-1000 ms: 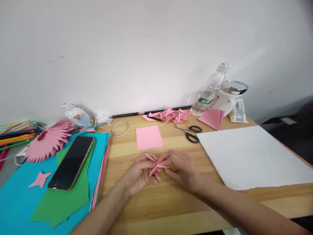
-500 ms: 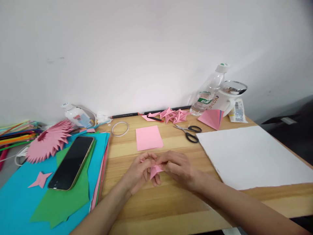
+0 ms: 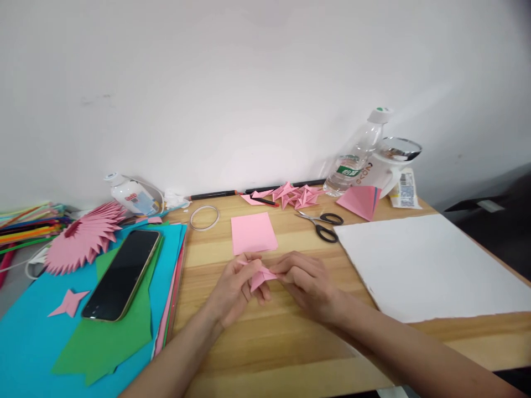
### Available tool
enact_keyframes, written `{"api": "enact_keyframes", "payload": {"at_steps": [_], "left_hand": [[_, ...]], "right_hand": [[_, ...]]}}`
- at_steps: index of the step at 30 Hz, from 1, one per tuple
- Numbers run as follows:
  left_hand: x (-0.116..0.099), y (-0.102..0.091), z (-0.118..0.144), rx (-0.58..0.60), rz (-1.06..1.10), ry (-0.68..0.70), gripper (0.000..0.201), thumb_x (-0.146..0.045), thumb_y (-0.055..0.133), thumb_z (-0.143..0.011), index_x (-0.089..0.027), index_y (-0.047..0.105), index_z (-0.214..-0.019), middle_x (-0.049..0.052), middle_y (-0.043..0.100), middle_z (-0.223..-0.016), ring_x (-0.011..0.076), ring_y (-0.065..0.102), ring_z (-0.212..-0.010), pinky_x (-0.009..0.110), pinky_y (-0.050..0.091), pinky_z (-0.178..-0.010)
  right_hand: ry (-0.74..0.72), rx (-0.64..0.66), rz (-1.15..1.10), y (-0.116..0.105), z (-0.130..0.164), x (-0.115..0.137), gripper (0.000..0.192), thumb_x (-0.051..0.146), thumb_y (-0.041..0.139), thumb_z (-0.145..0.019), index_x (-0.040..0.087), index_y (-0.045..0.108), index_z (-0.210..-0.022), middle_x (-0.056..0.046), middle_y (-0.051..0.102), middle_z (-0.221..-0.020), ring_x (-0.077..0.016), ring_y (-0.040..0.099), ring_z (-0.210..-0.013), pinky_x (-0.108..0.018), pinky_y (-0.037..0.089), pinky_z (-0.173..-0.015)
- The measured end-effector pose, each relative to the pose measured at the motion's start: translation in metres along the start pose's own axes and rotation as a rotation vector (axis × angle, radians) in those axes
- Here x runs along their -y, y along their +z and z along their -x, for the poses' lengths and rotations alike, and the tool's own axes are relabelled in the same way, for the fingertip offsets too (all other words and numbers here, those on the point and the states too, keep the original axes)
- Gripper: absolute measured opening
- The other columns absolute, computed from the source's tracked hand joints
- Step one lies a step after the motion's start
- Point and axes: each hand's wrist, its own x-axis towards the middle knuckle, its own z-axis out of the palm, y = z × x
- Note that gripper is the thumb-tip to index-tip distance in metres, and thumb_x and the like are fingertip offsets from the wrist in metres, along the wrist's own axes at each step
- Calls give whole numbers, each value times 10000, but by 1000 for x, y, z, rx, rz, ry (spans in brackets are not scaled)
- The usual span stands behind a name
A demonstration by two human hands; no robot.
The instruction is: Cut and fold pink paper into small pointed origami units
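A small folded pink origami piece (image 3: 259, 278) is held between both hands above the wooden table (image 3: 257, 348). My left hand (image 3: 236, 284) pinches its left side, thumb on top and fingers beneath. At its right point, the thumb and fingertips of my right hand (image 3: 305, 279) are closed on it. Part of the paper is covered by my fingers. Just beyond the hands lies a pink square of paper (image 3: 254, 233). Black-handled scissors (image 3: 326, 224) rest to its right, with several folded pink pieces (image 3: 296, 195) behind.
On the left, a phone (image 3: 122, 276) lies on green and blue paper (image 3: 25, 331), beside a pink star (image 3: 69, 303) and a pleated pink ring (image 3: 85, 237). A white board (image 3: 431, 268) covers the right. A water bottle (image 3: 354, 155) stands near the wall.
The origami piece has tilted and shifted slightly up and left. My right fingers have slid outward to its right point, leaving more of its top showing.
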Motion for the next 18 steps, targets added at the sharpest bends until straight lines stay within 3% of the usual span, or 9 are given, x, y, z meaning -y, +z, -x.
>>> {"api": "enact_keyframes", "payload": {"at_steps": [2, 5, 10, 14, 18], "left_hand": [[-1, 1, 0, -31, -31, 13, 372, -324, 784, -633, -153, 541, -855, -33, 627, -570, 82, 559, -394, 145, 399, -351], [1, -1, -2, -96, -137, 54, 330, -298, 799, -617, -139, 538, -742, -42, 602, -552, 46, 520, -379, 117, 344, -334], [6, -5, -5, -164, -333, 159, 306, -359, 757, -654, -133, 552, -687, -34, 574, -458, 43, 467, -344, 121, 326, -324], [9, -4, -5, -106, -378, 140, 341, -392, 757, -635, -135, 560, -742, -29, 588, -463, 72, 497, -340, 150, 363, -316], [11, -2, -4, -59, -393, 127, 349, -402, 753, -637, -155, 514, -702, -22, 594, -443, 97, 527, -344, 167, 395, -320]], "right_hand": [[40, -40, 4, 2, 0, -2, 160, 45, 536, -837, 193, 517, -780, -49, 654, -823, -136, 608, -722, -237, 479, -605], [173, 10, -82, 5, 1, -3, 135, 81, 561, -821, 205, 529, -865, -63, 646, -917, -152, 622, -834, -262, 512, -686], [542, 124, -380, 11, -1, 2, 373, 158, 617, -767, 209, 498, -1116, -68, 626, -996, -173, 620, -895, -305, 532, -754], [719, 115, -549, 11, -4, 5, 294, 251, 614, -797, 196, 530, -1073, -49, 632, -904, -152, 621, -786, -292, 526, -719], [783, 113, -605, 8, -7, 6, 149, 294, 540, -851, 173, 599, -916, -38, 624, -809, -145, 590, -723, -275, 484, -664]]}}
